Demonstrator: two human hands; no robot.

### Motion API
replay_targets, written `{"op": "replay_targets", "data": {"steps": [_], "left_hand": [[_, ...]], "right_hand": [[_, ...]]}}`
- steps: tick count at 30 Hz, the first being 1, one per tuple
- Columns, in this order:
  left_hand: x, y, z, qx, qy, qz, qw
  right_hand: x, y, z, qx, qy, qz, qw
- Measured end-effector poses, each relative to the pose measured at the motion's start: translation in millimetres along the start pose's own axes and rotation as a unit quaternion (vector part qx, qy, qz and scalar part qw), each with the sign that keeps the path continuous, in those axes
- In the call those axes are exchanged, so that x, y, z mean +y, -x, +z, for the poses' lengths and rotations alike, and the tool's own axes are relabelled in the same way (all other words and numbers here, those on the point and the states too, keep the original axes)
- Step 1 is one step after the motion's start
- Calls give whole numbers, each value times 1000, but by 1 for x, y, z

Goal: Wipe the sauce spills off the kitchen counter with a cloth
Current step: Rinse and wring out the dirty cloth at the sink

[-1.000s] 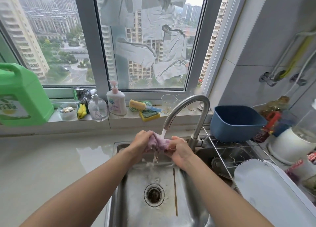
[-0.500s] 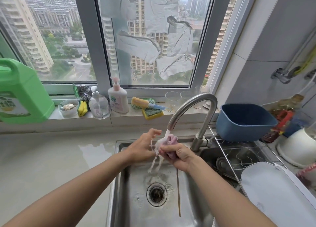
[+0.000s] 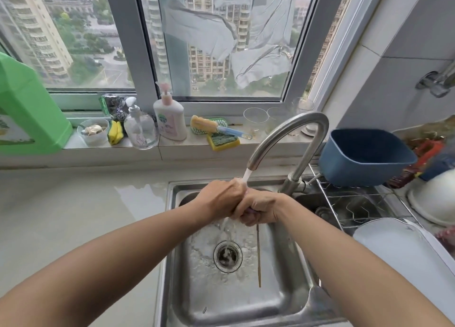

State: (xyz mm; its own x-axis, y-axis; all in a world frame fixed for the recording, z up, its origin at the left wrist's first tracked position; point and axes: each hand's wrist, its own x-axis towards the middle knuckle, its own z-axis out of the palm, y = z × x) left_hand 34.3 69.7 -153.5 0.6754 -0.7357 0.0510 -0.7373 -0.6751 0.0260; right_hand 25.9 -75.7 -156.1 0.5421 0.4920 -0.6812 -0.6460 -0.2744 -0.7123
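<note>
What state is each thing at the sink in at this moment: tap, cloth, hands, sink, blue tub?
Tap: running, stream landing on the hands.
Cloth: balled up in the hands, only a purple sliver showing.
Left hand: curled over the right, squeezing.
Right hand: fist gripping the cloth.
Sink: wet, drain open, water running down.
Blue tub: on the rack, tilted; no contents visible.
Counter: wet patch beside the sink.
</note>
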Motion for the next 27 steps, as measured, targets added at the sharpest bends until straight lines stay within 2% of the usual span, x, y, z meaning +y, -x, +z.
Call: {"op": "replay_targets", "data": {"steps": [4, 6, 9, 11, 13, 14, 15, 16, 18, 20, 22, 24, 27], "left_hand": [[0, -6, -6, -54, -57, -28, 997], [-1, -6, -3, -84, -63, -50, 993], [-8, -9, 4, -135, 12, -87, 987], [-17, -12, 8, -185, 101, -83, 974], [-22, -14, 8, -207, 186, -96, 956], [-23, -13, 5, -213, 233, -110, 942], [-23, -12, 3, -225, 297, -128, 919], [-21, -9, 0, -244, 370, -147, 884], [-20, -3, -5, -266, 506, -184, 800], [-19, 3, -7, -229, 587, -213, 747], [-21, 7, -5, -163, 607, -253, 736], [-23, 9, -2, -101, 599, -265, 749], [-23, 9, 0, -65, 587, -264, 763]], "right_hand": [[-5, -2, 8, 115, 144, -30, 982], [-6, -6, 10, 168, 253, -75, 950], [-2, -12, 13, 249, 437, -128, 855], [3, -10, 20, 294, 504, -156, 797], [9, -9, 24, 325, 567, -186, 734], [11, -10, 23, 331, 585, -191, 715], [11, -10, 22, 336, 582, -190, 716], [10, -9, 20, 340, 552, -185, 739], [8, -8, 11, 330, 433, -183, 819], [11, -3, 5, 291, 280, -166, 900], [16, 2, 2, 244, 109, -174, 948], [18, 4, 0, 229, -19, -181, 956], [19, 9, 1, 255, -45, -176, 950]]}}
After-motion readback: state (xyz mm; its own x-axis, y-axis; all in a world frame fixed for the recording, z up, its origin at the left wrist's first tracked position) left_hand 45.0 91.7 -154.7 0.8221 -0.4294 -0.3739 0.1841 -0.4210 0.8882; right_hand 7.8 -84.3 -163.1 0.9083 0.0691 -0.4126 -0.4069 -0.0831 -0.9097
